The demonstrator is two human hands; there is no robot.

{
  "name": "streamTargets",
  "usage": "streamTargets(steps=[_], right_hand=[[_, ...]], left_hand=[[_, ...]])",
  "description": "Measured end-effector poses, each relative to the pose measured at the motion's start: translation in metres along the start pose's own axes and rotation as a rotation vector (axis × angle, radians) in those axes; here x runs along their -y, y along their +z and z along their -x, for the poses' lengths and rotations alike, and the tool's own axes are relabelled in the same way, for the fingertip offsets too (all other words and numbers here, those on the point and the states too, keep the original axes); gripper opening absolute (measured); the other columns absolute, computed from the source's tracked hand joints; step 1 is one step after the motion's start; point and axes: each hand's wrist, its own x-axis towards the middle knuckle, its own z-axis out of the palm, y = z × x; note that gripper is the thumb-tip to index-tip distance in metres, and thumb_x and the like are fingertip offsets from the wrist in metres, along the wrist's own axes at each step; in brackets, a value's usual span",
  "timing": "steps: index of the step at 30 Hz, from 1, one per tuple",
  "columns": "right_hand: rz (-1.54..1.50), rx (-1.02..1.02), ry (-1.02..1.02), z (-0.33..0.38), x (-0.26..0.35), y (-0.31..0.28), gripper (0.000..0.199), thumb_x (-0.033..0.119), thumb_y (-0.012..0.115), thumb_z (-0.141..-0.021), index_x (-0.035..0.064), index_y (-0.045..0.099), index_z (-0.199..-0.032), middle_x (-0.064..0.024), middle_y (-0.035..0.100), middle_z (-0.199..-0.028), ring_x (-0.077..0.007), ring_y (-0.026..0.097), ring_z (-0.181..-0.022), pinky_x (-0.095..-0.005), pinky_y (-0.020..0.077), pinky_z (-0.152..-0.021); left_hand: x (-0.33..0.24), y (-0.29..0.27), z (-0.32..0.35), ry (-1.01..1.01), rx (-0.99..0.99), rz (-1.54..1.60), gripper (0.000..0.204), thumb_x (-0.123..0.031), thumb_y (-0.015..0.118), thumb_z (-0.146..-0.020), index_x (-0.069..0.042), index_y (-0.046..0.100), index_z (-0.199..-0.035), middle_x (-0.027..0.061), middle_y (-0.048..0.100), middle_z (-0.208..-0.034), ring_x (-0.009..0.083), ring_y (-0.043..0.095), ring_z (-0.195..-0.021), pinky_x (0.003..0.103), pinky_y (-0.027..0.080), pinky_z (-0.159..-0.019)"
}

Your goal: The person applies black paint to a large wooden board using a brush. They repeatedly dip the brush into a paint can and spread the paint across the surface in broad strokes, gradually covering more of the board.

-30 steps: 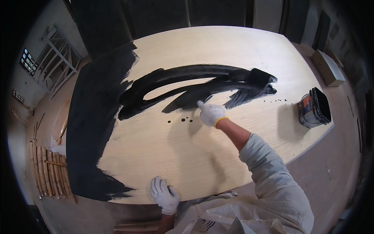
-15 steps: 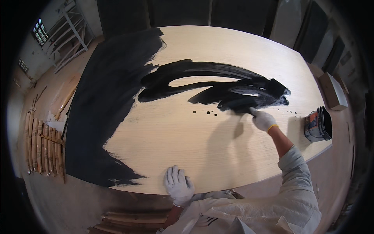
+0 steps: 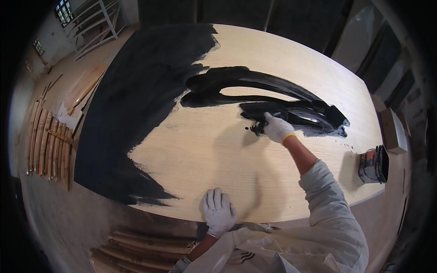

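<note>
A wide pale wood-grain board (image 3: 182, 150) lies in front of me, its left side coated in black paint (image 3: 132, 91). Glossy black streaks (image 3: 268, 86) sweep across its middle and right. My right hand (image 3: 278, 129), in a white glove with a yellow cuff, is closed at the lower border of the wet paint; whatever it grips is hidden by the hand and the black paint. Gloved as well, my left hand (image 3: 219, 211) rests flat on the board's near edge, fingers stretched out, holding nothing. An open paint bucket (image 3: 371, 166), smeared black, stands on the board's right end.
Beyond the right end sits a cardboard box (image 3: 392, 129). Several long brown wrapped rolls (image 3: 50, 145) lie on the floor at left, with more brown rolls (image 3: 141, 250) below the near edge. A pale metal rack (image 3: 98, 29) and dark panels (image 3: 232, 16) stand behind the board.
My right hand has moved left along the lower paint border, and black now covers some of the drops there. My left hand stays flat near the edge. The view has shifted and tilted slightly.
</note>
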Motion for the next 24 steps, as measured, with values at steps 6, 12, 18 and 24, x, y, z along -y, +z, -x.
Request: streamTargets(steps=[6,12,18,24], right_hand=[[0.13,0.024,-0.135,0.034,0.015,0.021,0.069,0.026,0.055,-0.1,0.0202,0.043,-0.167,-0.0262,0.078,-0.118,-0.0438,0.075,-0.111,-0.0522,0.0582,-0.097],[0.023,-0.016,-0.088,0.0,0.079,0.016,0.052,0.019,0.05,-0.1,0.009,0.056,-0.15,-0.0281,0.077,-0.118,-0.0458,0.075,-0.11,-0.0537,0.058,-0.094],[0.119,0.08,-0.169,0.021,0.097,0.025,0.066,0.022,0.051,-0.101,0.0199,0.045,-0.166,-0.0264,0.077,-0.123,-0.0412,0.075,-0.113,-0.0513,0.0569,-0.1],[0.128,0.04,-0.305,-0.033,0.182,0.021,0.062,0.016,0.049,-0.098,0.0116,0.05,-0.159,-0.027,0.077,-0.12,-0.0434,0.075,-0.112,-0.0547,0.0579,-0.095]], left_hand=[[0.008,0.0,0.003,0.013,-0.02,0.043,0.049,-0.022,0.07,-0.08,-0.001,0.064,-0.124,0.0238,0.059,-0.14,0.0483,0.052,-0.135,0.065,0.038,-0.117],[0.003,-0.001,-0.002,0.051,0.028,0.039,0.05,-0.023,0.071,-0.08,0.0,0.063,-0.124,0.0241,0.059,-0.139,0.0487,0.051,-0.133,0.065,0.037,-0.116],[0.019,-0.019,-0.002,0.112,0.084,0.113,0.05,-0.027,0.075,-0.083,-0.001,0.062,-0.124,0.024,0.058,-0.14,0.044,0.053,-0.135,0.06,0.039,-0.117],[0.021,-0.01,-0.004,0.117,0.042,0.123,0.046,-0.024,0.072,-0.084,0.0,0.063,-0.123,0.0231,0.059,-0.141,0.043,0.054,-0.135,0.058,0.041,-0.116]])
